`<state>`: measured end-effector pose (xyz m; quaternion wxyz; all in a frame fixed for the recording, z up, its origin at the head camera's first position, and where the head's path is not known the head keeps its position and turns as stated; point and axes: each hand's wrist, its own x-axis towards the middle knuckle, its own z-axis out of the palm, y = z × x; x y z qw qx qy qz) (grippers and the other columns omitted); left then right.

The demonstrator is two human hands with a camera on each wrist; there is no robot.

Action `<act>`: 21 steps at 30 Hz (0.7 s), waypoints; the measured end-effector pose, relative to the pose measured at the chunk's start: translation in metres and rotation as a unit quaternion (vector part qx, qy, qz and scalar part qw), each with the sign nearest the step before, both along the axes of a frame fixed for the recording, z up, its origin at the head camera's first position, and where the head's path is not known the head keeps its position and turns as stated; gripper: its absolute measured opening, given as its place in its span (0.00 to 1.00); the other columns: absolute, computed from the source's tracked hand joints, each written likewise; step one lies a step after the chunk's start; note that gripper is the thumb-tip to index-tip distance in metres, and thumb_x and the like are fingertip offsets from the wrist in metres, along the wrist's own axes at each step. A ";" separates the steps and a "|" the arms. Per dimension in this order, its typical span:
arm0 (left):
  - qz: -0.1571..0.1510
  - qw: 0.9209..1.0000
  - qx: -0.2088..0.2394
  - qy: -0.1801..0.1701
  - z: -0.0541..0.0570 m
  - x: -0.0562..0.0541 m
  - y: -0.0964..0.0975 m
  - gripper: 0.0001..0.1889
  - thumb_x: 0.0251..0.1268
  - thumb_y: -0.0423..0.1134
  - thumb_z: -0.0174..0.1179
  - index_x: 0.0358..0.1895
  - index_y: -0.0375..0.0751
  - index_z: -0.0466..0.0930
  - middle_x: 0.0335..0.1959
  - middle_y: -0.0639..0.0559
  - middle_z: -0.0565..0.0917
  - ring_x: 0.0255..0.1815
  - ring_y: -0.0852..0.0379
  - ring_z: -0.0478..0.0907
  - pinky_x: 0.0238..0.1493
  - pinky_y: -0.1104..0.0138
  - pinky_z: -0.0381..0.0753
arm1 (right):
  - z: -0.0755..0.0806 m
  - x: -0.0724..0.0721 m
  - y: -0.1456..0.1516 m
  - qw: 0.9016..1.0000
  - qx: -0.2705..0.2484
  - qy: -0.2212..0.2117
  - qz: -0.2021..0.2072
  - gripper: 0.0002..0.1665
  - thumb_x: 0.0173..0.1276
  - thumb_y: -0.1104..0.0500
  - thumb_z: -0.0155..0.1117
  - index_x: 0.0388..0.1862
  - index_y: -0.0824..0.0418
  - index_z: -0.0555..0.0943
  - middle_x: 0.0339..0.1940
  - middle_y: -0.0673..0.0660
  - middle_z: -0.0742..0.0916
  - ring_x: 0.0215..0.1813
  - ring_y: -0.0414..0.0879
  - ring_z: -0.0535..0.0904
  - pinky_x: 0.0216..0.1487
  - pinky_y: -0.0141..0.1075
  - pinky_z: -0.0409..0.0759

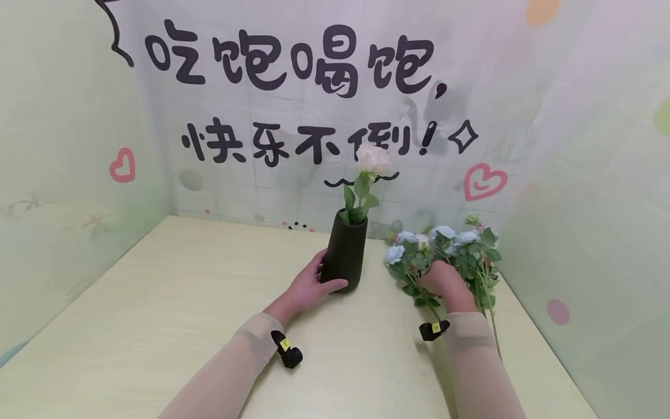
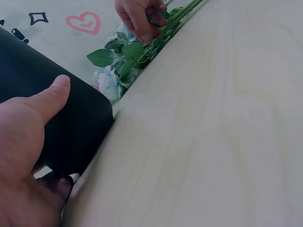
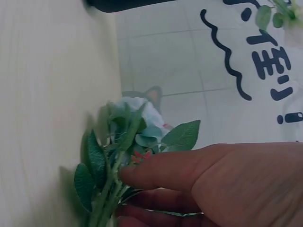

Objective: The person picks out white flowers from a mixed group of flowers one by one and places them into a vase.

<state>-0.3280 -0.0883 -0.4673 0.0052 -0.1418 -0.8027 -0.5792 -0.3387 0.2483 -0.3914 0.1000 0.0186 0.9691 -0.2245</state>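
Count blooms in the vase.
1: a pale bloom, rising from the dark vase that the left hand holds. No second one shows there, though another directly behind could be hidden.

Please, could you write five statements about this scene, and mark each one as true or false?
1. The left hand holds the dark vase. True.
2. The dark vase is empty. False: a pale rose stands in it.
3. The right hand touches the flower bunch. True.
4. In the head view, the flower bunch lies left of the dark vase. False: it lies to the right.
5. Two pink hearts show in the head view. True.
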 end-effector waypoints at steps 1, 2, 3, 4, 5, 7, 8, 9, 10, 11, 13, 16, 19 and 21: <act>0.000 1.000 0.000 -0.001 0.000 0.000 0.000 0.48 0.70 0.50 0.77 0.87 0.52 0.60 0.81 0.44 0.73 0.80 0.37 0.74 0.80 0.40 0.73 | -0.001 0.000 -0.001 1.000 0.000 -0.001 0.000 0.29 0.77 0.57 0.67 0.13 0.50 0.69 0.13 0.48 0.73 0.20 0.43 0.68 0.30 0.39 0.72; 0.000 1.000 0.001 -0.002 0.000 0.000 0.000 0.48 0.70 0.50 0.78 0.87 0.52 0.60 0.81 0.44 0.73 0.80 0.37 0.74 0.80 0.41 0.73 | -0.002 0.000 -0.002 1.000 0.002 0.000 0.004 0.29 0.76 0.59 0.67 0.14 0.50 0.69 0.13 0.48 0.73 0.19 0.43 0.68 0.30 0.39 0.72; 0.000 1.000 0.001 -0.003 0.000 0.000 0.000 0.47 0.70 0.50 0.78 0.87 0.52 0.60 0.81 0.44 0.73 0.80 0.37 0.74 0.80 0.41 0.73 | -0.003 0.000 -0.003 1.000 0.003 0.000 0.005 0.28 0.76 0.60 0.66 0.13 0.50 0.69 0.12 0.48 0.71 0.19 0.43 0.66 0.30 0.39 0.72; 0.000 1.000 0.001 -0.003 0.000 0.000 0.000 0.48 0.70 0.50 0.78 0.87 0.52 0.60 0.81 0.44 0.73 0.80 0.37 0.74 0.80 0.41 0.73 | -0.003 0.000 -0.004 1.000 0.005 0.001 0.006 0.28 0.76 0.60 0.65 0.13 0.50 0.69 0.11 0.48 0.70 0.18 0.43 0.66 0.30 0.39 0.72; 0.000 1.000 0.001 -0.002 0.000 0.000 0.000 0.48 0.70 0.50 0.78 0.87 0.51 0.60 0.81 0.43 0.73 0.79 0.37 0.74 0.80 0.41 0.73 | -0.003 0.000 -0.005 1.000 0.006 0.000 0.006 0.29 0.75 0.61 0.65 0.12 0.50 0.69 0.11 0.47 0.70 0.18 0.43 0.65 0.30 0.39 0.72; -0.001 1.000 0.002 -0.001 0.001 0.000 -0.001 0.48 0.70 0.50 0.78 0.87 0.51 0.60 0.81 0.43 0.73 0.79 0.37 0.74 0.79 0.40 0.73 | -0.004 0.000 -0.007 1.000 0.008 -0.001 0.010 0.30 0.76 0.62 0.64 0.12 0.50 0.68 0.11 0.47 0.69 0.17 0.42 0.65 0.31 0.39 0.72; -0.001 1.000 0.002 0.000 0.001 0.000 -0.001 0.48 0.70 0.49 0.78 0.87 0.50 0.60 0.81 0.43 0.73 0.79 0.36 0.74 0.79 0.40 0.73 | -0.004 0.000 -0.008 1.000 0.008 -0.001 0.013 0.30 0.76 0.62 0.64 0.12 0.50 0.68 0.10 0.47 0.70 0.17 0.42 0.65 0.32 0.39 0.73; -0.001 1.000 0.002 0.000 0.001 0.000 -0.001 0.48 0.70 0.49 0.78 0.87 0.50 0.60 0.81 0.42 0.73 0.79 0.36 0.74 0.79 0.40 0.73 | -0.005 0.000 -0.009 1.000 0.006 -0.001 0.014 0.31 0.77 0.62 0.63 0.11 0.50 0.67 0.11 0.48 0.70 0.17 0.42 0.66 0.33 0.39 0.73; -0.001 1.000 0.002 -0.001 0.001 0.000 -0.001 0.47 0.70 0.49 0.77 0.87 0.50 0.60 0.81 0.42 0.73 0.79 0.36 0.74 0.79 0.40 0.73 | -0.006 -0.001 -0.010 1.000 0.006 0.000 0.018 0.31 0.77 0.62 0.62 0.11 0.50 0.67 0.11 0.48 0.71 0.17 0.42 0.66 0.33 0.39 0.73; -0.001 1.000 0.003 -0.002 0.001 0.000 -0.001 0.47 0.70 0.49 0.77 0.87 0.50 0.60 0.81 0.42 0.73 0.79 0.36 0.74 0.80 0.40 0.73 | -0.007 -0.001 -0.011 1.000 0.005 -0.001 0.023 0.32 0.78 0.62 0.62 0.11 0.50 0.67 0.11 0.48 0.71 0.17 0.42 0.66 0.33 0.39 0.73; -0.001 1.000 0.003 -0.005 0.000 0.001 -0.001 0.47 0.70 0.49 0.77 0.87 0.50 0.60 0.81 0.43 0.73 0.80 0.37 0.74 0.80 0.40 0.73 | -0.009 -0.003 -0.014 0.999 0.002 -0.001 0.034 0.32 0.79 0.62 0.61 0.11 0.49 0.66 0.11 0.48 0.72 0.18 0.42 0.67 0.34 0.38 0.73; 0.000 1.000 0.002 -0.007 0.000 0.001 -0.001 0.48 0.70 0.49 0.77 0.87 0.51 0.60 0.82 0.43 0.73 0.80 0.37 0.73 0.80 0.41 0.73 | -0.011 -0.004 -0.020 0.999 -0.003 -0.002 0.048 0.32 0.81 0.61 0.61 0.12 0.50 0.66 0.12 0.48 0.72 0.19 0.43 0.67 0.34 0.38 0.72; -0.001 1.000 0.002 -0.008 0.000 0.001 -0.001 0.48 0.70 0.50 0.78 0.87 0.52 0.60 0.82 0.45 0.72 0.81 0.38 0.73 0.80 0.42 0.73 | -0.011 -0.003 -0.025 0.998 -0.018 -0.005 0.056 0.26 0.81 0.60 0.63 0.18 0.53 0.73 0.17 0.50 0.78 0.23 0.43 0.73 0.36 0.39 0.74; -0.001 1.000 0.002 -0.010 0.000 0.001 -0.001 0.48 0.70 0.50 0.78 0.87 0.53 0.60 0.82 0.46 0.72 0.81 0.39 0.72 0.81 0.42 0.72 | -0.010 -0.002 -0.027 0.998 -0.030 -0.004 0.059 0.18 0.81 0.59 0.64 0.27 0.59 0.80 0.22 0.52 0.83 0.27 0.44 0.78 0.40 0.42 0.78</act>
